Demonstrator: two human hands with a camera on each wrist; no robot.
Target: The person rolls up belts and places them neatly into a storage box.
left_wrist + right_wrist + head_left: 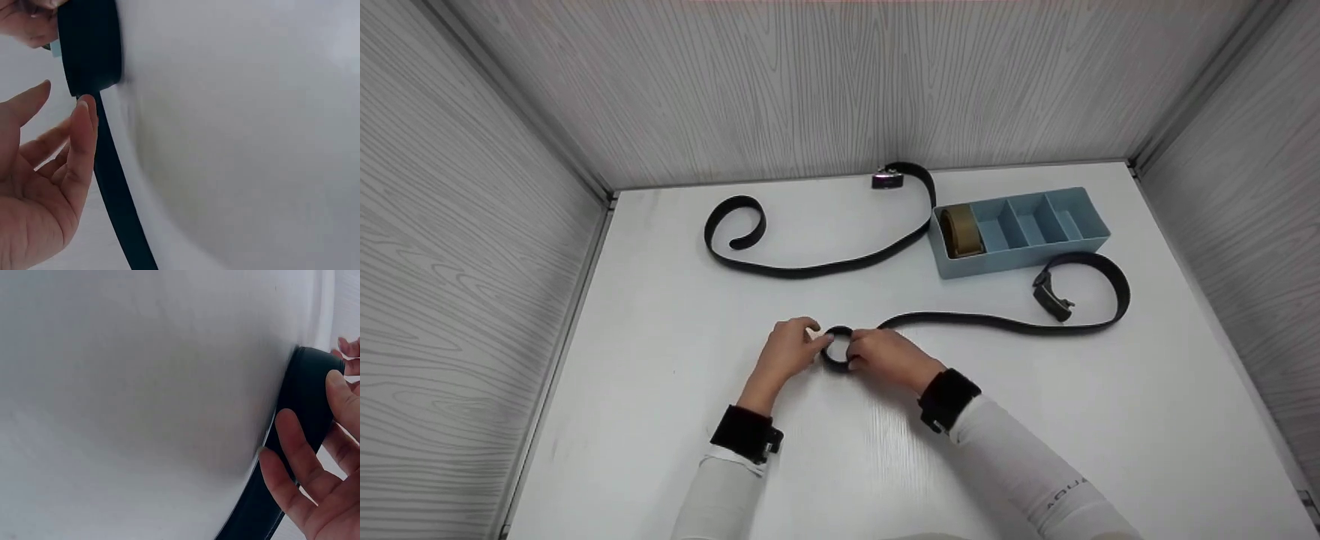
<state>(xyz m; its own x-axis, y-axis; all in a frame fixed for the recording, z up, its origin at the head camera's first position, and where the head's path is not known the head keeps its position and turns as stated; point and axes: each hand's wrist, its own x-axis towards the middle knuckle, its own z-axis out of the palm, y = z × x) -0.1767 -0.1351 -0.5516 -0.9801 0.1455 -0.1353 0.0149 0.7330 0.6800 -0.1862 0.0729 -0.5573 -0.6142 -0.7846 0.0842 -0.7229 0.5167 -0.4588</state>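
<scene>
A black belt (960,318) lies on edge on the white table, its near end wound into a small ring between both hands. My right hand (891,358) holds the ring's right side. Seen from the right wrist, its thumb (336,379) and fingers (298,433) lie against the dark strap. At the ring's left side is my left hand (789,349), thumb and fingers spread apart. In the left wrist view one of its fingertips (84,107) is right at the strap's lower edge. The belt's other end curves round to a metal buckle (1051,298) at the right.
Behind, a second black belt (802,271) lies loosely curled, its buckle (887,179) near the back wall. A blue divided box (997,264) stands at the back right, a rolled brown belt (962,231) in its left compartment. Grey wood-grain panels (810,90) enclose the table.
</scene>
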